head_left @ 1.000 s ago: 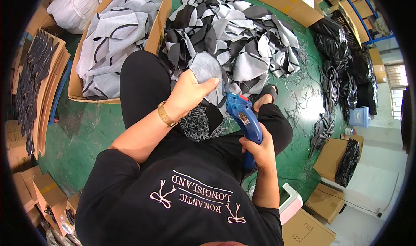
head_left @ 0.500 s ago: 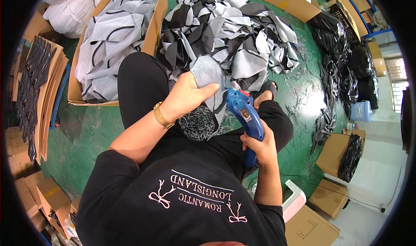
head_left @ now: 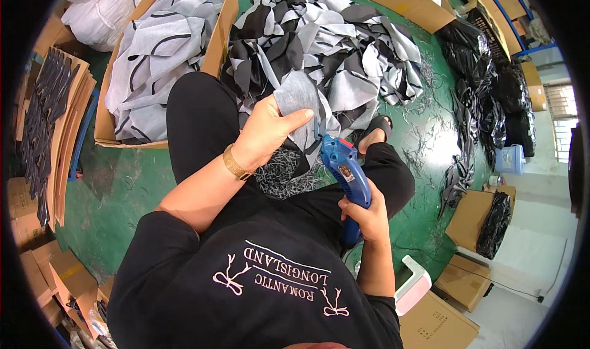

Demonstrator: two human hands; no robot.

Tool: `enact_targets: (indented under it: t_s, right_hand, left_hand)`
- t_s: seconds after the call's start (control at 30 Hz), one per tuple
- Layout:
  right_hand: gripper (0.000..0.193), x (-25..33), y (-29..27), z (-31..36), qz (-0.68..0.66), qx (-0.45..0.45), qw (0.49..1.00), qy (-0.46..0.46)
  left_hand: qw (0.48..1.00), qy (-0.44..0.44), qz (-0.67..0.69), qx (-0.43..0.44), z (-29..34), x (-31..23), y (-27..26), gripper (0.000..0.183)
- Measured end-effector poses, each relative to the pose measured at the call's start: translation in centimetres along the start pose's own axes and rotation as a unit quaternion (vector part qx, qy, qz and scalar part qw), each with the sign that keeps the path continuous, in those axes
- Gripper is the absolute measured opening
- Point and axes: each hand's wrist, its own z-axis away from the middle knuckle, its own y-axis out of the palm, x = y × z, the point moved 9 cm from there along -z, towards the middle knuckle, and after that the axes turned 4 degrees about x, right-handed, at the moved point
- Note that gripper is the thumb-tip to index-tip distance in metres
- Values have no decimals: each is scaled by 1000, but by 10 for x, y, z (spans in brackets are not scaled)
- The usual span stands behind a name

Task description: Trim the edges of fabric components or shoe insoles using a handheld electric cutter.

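My left hand (head_left: 270, 129) is closed on a grey fabric piece (head_left: 296, 97), thumb on top, with the cloth's dark lower part hanging between my legs. In my right hand (head_left: 367, 212) is a blue electric fabric cutter (head_left: 343, 168) with a red button, gripped round its handle. The cutter's head meets the right edge of the held cloth; its blade is mostly hidden. Just beyond my hands lies a big heap of grey and black fabric pieces (head_left: 332, 48). Below the held cloth, thin fabric trimmings (head_left: 279, 176) are piled on the floor.
At the left stands a cardboard box (head_left: 228, 26) filled with grey fabric pieces with black edging. Black plastic bags (head_left: 473, 60) line the right side. Cartons (head_left: 464, 281) and a pink-and-white stool (head_left: 413, 287) sit at lower right. Loose trimmings litter the green floor (head_left: 430, 183).
The cutter has shifted slightly down and left along the cloth's edge, and its tilt has altered. My left hand has moved a little up, still holding the fabric.
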Motion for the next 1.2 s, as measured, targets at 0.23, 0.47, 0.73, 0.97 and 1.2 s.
enact_targets:
  t_s: [0.23, 0.47, 0.73, 0.97, 1.2]
  right_hand:
    - [39, 4, 3, -1, -15, -3, 1000, -13]
    - [40, 12, 5, -1, -20, -3, 1000, -15]
    - [44, 20, 8, -17, -95, 14, 995, -40]
    - [42, 73, 4, -45, -19, -49, 986, -158]
    - [45, 76, 18, -56, 114, -95, 977, -154]
  left_hand:
    - [999, -18, -31, 7, 4, 2, -1, 25]
    - [997, 12, -70, 30, 9, -6, 3, 26]
    - [984, -14, -148, 100, 14, 4, 10, 34]
    - [989, -47, 10, 140, 21, 26, 29, 39]
    - [982, -99, 56, 150, 19, 31, 35, 35]
